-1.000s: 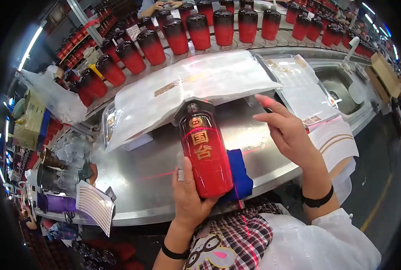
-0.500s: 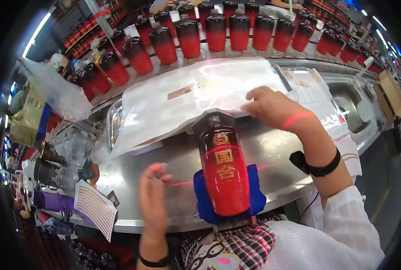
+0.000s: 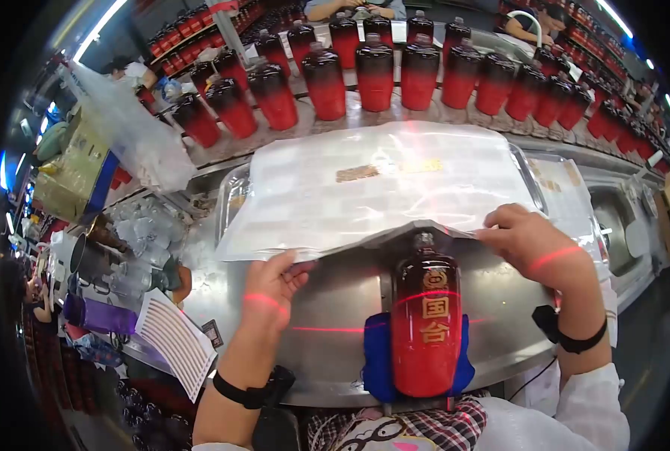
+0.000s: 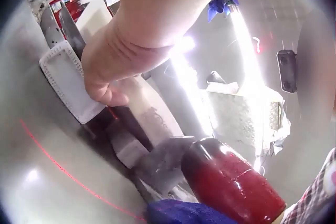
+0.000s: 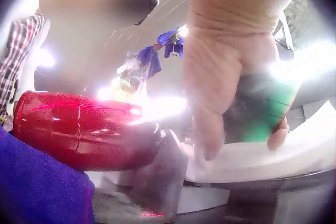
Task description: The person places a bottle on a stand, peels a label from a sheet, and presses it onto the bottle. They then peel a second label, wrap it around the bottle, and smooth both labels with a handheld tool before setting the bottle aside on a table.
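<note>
Nearest, I have the red bottle [image 3: 425, 331] lying on its side on a blue cloth [image 3: 378, 357], on the counter [image 3: 327, 323]; its long axis runs near to far, base near, neck far. A striped sheet [image 3: 173, 338] lies well to its left. The bottle sits between the hands: right of the left hand [image 3: 275, 289], left of the right hand [image 3: 538, 248], which is nearer the neck. I read each hand as pinching the near edge of the white sheet [image 3: 312, 203], fingers narrow; neither touches the bottle. A grey block [image 5: 163, 182] stands at the neck, close to that edge. Far right is a sink [image 3: 609, 210]; farthest, a row of bottles [image 3: 375, 75] stands upright.
</note>
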A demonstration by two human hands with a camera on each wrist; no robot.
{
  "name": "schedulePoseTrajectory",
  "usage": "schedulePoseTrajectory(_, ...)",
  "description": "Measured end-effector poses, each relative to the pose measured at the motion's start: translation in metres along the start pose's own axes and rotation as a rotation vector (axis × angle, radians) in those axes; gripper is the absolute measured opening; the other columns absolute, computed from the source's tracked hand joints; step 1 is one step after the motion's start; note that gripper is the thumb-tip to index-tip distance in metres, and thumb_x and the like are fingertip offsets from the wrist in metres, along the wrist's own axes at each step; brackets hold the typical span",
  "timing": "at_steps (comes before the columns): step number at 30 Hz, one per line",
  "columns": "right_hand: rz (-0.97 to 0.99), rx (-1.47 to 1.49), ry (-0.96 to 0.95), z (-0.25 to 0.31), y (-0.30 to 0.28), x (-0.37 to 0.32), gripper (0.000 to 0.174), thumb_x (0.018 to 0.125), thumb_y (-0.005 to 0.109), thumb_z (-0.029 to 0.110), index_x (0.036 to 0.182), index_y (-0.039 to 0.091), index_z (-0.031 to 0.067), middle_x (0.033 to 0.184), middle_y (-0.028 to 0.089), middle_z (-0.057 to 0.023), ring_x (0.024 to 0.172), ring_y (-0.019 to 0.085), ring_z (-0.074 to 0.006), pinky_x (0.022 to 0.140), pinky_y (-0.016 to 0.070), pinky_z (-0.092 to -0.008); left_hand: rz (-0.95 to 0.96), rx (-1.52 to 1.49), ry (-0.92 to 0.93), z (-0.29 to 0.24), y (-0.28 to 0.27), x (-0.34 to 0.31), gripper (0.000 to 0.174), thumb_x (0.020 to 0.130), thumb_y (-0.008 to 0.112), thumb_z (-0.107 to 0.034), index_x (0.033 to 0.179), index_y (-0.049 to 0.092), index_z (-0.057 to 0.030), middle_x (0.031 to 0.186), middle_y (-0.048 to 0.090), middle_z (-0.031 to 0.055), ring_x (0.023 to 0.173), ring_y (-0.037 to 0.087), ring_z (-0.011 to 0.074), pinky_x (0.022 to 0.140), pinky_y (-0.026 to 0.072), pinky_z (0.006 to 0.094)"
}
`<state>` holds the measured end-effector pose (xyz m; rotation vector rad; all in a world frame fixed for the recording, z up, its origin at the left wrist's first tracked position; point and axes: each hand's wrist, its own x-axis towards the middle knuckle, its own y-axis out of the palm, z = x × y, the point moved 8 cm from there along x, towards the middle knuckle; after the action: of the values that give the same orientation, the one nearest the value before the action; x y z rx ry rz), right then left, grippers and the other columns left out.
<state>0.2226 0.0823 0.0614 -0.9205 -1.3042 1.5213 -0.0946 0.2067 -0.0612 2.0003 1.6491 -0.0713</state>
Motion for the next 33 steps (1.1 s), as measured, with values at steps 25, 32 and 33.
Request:
schedulePoseTrajectory(25,0.404,-0.181,-0.333,0.157,0.015,0.236,0.03,0.085,0.068,0.032,0.096,0.069,0.0042,0.097,0.067,-0.0129,0.093,0.064,-0.0304,0.079,0.0519,-0.0407,0.123,0.172,0.234,-0.032,0.028,0.01,0.023,0.095,0.059,-0.019,0.112,0.066,-0.0047,0.098,0.07,0.0038,0.084,0.065,0.0117,0.071,0.0505,0.0261)
schedulePoseTrajectory(32,0.387,0.026,-0.288,0.144,0.012,0.242,0.024,0.089,0.064,0.025,0.101,0.069,0.0046,0.097,0.068,-0.0121,0.091,0.065,-0.0276,0.079,0.0515,-0.0382,0.112,0.164,0.235,-0.032,0.025,0.013,0.022,0.094,0.059,-0.018,0.108,0.067,-0.0033,0.097,0.07,0.0048,0.084,0.067,0.0133,0.071,0.0511,0.0277)
schedulePoseTrajectory(33,0.408,0.036,-0.246,0.138,0.014,0.244,0.024,0.089,0.064,0.023,0.104,0.069,0.005,0.098,0.068,-0.0125,0.089,0.065,-0.0272,0.079,0.051,-0.0375,0.109,0.169,0.222,-0.033,0.026,0.012,0.022,0.094,0.059,-0.018,0.108,0.067,-0.0032,0.096,0.07,0.0048,0.084,0.067,0.0134,0.072,0.0511,0.0279)
